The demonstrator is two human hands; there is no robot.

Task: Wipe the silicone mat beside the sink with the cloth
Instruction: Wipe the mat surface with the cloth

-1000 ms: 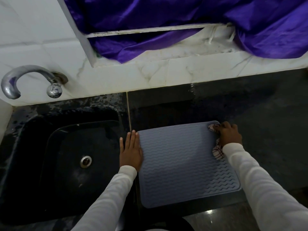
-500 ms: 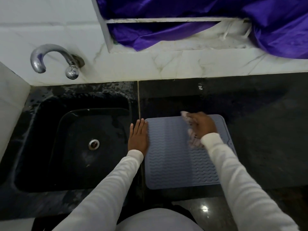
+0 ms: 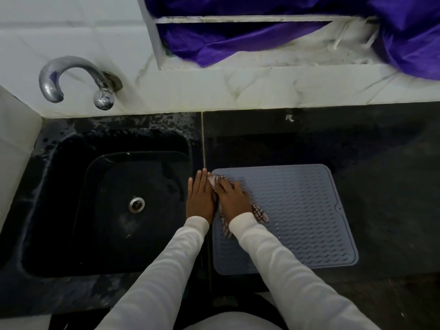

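Observation:
A grey-blue silicone mat (image 3: 297, 210) with a wavy ribbed surface lies on the black counter just right of the sink. My right hand (image 3: 233, 198) presses a checked cloth (image 3: 259, 214) onto the mat's far left corner; the cloth pokes out ahead of the fingers and behind the wrist. My left hand (image 3: 198, 198) lies flat, fingers together, on the mat's left edge, right beside the right hand. Both arms wear white sleeves.
A black sink (image 3: 114, 201) with a metal drain (image 3: 136, 205) sits left of the mat. A chrome tap (image 3: 78, 79) juts from the white tiled wall. Purple fabric (image 3: 238, 41) hangs over the ledge behind. Black counter (image 3: 385, 186) extends to the right.
My right hand has swept the cloth leftward along the mat's far edge, from its right corner to its left corner. My left hand has stayed on the left edge.

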